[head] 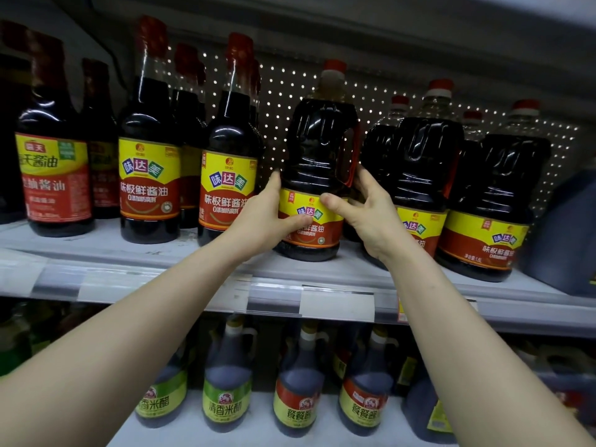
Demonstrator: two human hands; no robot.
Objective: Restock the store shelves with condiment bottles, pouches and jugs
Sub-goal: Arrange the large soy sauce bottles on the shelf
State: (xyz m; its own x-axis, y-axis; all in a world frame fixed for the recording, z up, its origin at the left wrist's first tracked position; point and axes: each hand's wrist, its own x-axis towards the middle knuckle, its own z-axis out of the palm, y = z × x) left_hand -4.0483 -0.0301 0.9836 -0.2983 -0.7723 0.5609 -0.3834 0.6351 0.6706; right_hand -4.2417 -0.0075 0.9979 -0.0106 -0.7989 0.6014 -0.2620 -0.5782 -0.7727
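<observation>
- A dark plastic soy sauce jug (pixel 317 162) with a red cap and yellow-red label, nearly full, stands on the white metal shelf (pixel 180 253).
- The jug is gripped at its sides by the left hand (pixel 261 217) and right hand (pixel 371 214), fingers curled around it.

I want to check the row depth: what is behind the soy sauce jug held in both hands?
Only the perforated back panel shows around the jug; its dark body hides whatever stands directly behind.

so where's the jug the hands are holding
Head view, centre: the soy sauce jug stands on the upper shelf, between a tall bottle left and matching jugs right.
</observation>
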